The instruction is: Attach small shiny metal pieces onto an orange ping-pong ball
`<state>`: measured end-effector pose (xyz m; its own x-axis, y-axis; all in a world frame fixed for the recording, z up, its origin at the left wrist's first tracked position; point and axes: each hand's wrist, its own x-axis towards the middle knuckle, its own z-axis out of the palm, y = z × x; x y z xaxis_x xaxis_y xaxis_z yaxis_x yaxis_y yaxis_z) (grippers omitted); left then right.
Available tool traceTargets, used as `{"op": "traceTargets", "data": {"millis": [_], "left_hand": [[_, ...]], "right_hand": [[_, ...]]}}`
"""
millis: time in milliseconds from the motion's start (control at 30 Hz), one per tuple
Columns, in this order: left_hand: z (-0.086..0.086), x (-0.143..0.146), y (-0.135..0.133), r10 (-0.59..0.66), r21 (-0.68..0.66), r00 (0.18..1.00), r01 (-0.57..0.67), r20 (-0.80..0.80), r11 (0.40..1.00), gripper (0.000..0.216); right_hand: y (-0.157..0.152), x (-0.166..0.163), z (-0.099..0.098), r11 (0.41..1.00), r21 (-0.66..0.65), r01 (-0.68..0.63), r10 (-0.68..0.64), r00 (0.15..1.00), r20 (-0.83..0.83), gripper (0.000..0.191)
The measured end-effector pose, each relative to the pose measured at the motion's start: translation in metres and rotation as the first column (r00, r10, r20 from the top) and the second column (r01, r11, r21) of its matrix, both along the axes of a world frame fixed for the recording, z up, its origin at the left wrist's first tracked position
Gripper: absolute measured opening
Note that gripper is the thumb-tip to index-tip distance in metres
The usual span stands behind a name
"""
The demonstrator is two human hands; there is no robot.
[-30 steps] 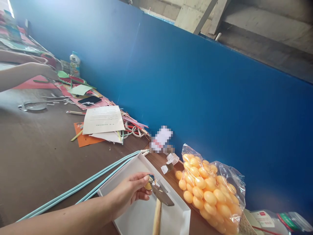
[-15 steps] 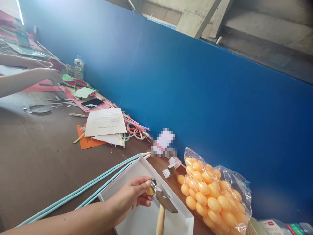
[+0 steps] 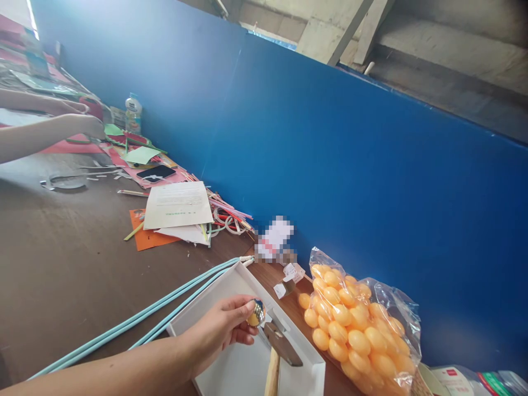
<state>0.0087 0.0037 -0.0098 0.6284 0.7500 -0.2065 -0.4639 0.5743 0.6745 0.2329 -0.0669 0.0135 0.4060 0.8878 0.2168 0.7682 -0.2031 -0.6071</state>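
Reaching in from the lower left, my left hand is closed in a pinch, thumb on top. Between its fingertips is a small, shiny, rounded metallic piece with gold and silver reflections; its exact kind is unclear. Just right of that piece is a hammer with a dark metal head. Its pale wooden handle runs down past the bottom edge of the picture. Below both lies a shallow white box tray. My right hand is out of view, and whether it grips the handle is hidden.
A clear bag of orange balls stands right, against a blue partition. Light-blue cords run left of the tray. Papers, straws and a phone lie farther back. Another person's hands work at far left.
The hammer head has shifted slightly down and to the right, away from the shiny piece. My left hand has stayed nearly in place, still pinching the piece.
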Motion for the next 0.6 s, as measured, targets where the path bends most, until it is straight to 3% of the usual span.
{"op": "traceTargets", "data": {"millis": [133, 267, 333, 433, 600], "left_hand": [[-0.002, 0.001, 0.000, -0.003, 0.011, 1.000, 0.003, -0.001, 1.000, 0.032], [-0.005, 0.001, 0.000, -0.009, 0.025, 1.000, 0.009, 0.000, 1.000, 0.032], [-0.005, 0.001, 0.000, -0.004, 0.021, 1.000, 0.004, 0.007, 1.000, 0.032], [-0.004, 0.001, -0.001, -0.005, 0.012, 1.000, 0.004, 0.020, 1.000, 0.032], [-0.001, 0.001, -0.001, -0.010, 0.005, 1.000, 0.010, 0.027, 1.000, 0.031]], "right_hand": [[0.021, 0.025, 0.031, 0.999, -0.026, -0.036, 0.035, 0.999, -0.029, 0.066], [0.020, 0.046, 0.061, 0.994, -0.081, -0.071, 0.067, 0.996, -0.053, 0.055], [0.018, 0.053, 0.074, 0.991, -0.104, -0.081, 0.075, 0.995, -0.060, 0.059], [0.019, 0.057, 0.086, 0.987, -0.132, -0.090, 0.081, 0.994, -0.070, 0.077], [0.023, 0.050, 0.097, 0.988, -0.139, -0.063, 0.053, 0.996, -0.073, 0.081]]}}
